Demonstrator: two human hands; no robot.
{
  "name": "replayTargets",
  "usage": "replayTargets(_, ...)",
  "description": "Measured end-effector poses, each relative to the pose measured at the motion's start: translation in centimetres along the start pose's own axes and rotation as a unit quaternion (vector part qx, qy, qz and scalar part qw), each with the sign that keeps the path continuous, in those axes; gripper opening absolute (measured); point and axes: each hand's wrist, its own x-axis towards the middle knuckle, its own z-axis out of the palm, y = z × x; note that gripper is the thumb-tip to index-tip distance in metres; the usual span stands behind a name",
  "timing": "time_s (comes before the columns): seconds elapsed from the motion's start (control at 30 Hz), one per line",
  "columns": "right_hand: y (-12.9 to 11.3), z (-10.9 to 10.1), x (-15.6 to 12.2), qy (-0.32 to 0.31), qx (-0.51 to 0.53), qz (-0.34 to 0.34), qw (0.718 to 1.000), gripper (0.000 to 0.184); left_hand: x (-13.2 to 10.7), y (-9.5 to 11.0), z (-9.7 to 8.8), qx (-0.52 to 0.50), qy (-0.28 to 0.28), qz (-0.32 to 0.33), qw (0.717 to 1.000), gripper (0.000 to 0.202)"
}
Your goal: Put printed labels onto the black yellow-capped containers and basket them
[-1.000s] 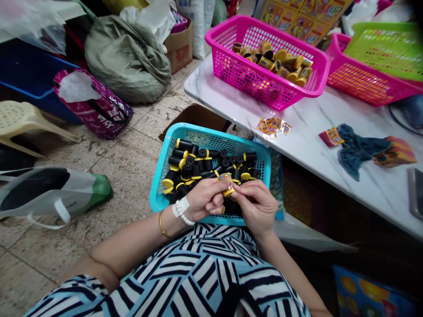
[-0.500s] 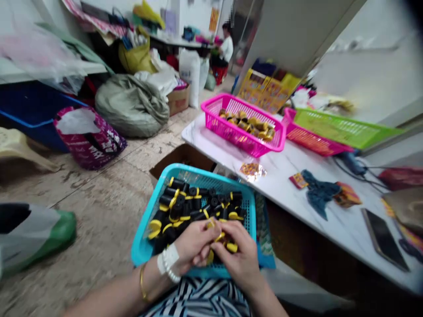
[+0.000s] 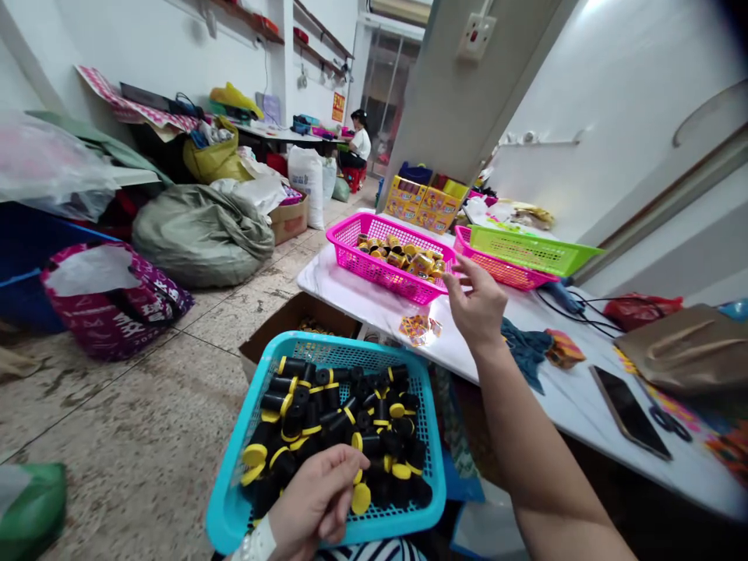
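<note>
My left hand [image 3: 319, 495] hovers over the near side of a blue basket [image 3: 433, 467]. Its fingers are curled and pressed together; whatever they may hold is hidden. Inside the basket lie many black canisters with yellow caps [image 3: 339, 425], tumbled at all angles. My right hand [image 3: 476, 300] is raised above the white table, at the near right corner of a pink basket [image 3: 379, 273]. Thumb and fingers stand apart, with nothing visible between them. That basket holds a heap of canisters with yellow printed wraps [image 3: 403, 253].
Shiny printed stickers [image 3: 418, 329] lie on the table [image 3: 362, 300]. Farther right are a dark blue cloth [image 3: 526, 354], a phone [image 3: 631, 413] and scissors [image 3: 669, 421]. A cardboard box [image 3: 262, 331] stands behind the blue basket. A person [image 3: 358, 144] sits far back.
My hands were together over the blue basket, fingers on a small yellow piece. Now the right hand has moved away to the pink basket, while the left stays low. The view has tilted up.
</note>
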Motion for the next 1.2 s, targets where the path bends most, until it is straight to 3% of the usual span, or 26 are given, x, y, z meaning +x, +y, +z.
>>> replayTargets(0.13, 1.9, 0.8, -5.8, -0.092, -0.027, -0.014, 0.995, 0.031, -0.3, 0.2, -0.7, -0.027, 0.02, 0.002, 0.999, 0.043)
replayTargets(0.2, 3.5, 1.1, -7.7, -0.125, -0.062, 0.016, 0.99, 0.033, -0.3, 0.3, -0.9, -0.033, 0.024, 0.001, 0.999, 0.044)
replayTargets(0.37, 8.0, 1.5, -6.3, -0.193, -0.128, 0.119, 0.966, 0.029, -0.1, 0.4, -0.8, -0.03, 0.022, -0.005, 0.999, 0.043)
replayTargets(0.5, 8.9, 1.1, -5.0, -0.191, -0.11, 0.134, 0.966, 0.023, 0.3, 0.2, -0.5, -0.024, 0.012, 0.011, 1.0, 0.041)
replayTargets(0.6, 6.8, 0.2, -6.6, -0.158, -0.091, 0.145, 0.972, 0.024, 0.2, 0.4, 0.0, 0.003, 0.026, 0.021, 0.999, 0.04)
replayTargets(0.7, 2.1, -0.8, -11.3, -0.12, 0.032, 0.185, 0.975, 0.024, 0.0, 1.1, 0.6, 0.063, 0.066, 0.063, 0.994, 0.041)
replayTargets(0.8, -3.9, -1.4, -16.9, -0.167, 0.2, 0.226, 0.939, 0.018, 0.2, 1.9, 1.3, 0.094, 0.097, 0.124, 0.983, 0.041)
replayTargets(0.9, -8.3, -1.5, -21.1, -0.19, 0.245, 0.258, 0.915, 0.012, 0.7, 2.1, 1.5, 0.106, 0.105, 0.155, 0.977, 0.038)
replayTargets(1.0, -9.7, -1.5, -23.1, -0.191, 0.263, 0.283, 0.902, 0.009, 0.7, 1.9, 1.2, 0.119, 0.107, 0.166, 0.973, 0.032)
replayTargets(1.2, -9.9, -2.1, -23.6, -0.202, 0.33, 0.36, 0.849, 0.012, 0.9, 1.5, 1.1, 0.091, 0.136, 0.165, 0.973, 0.034)
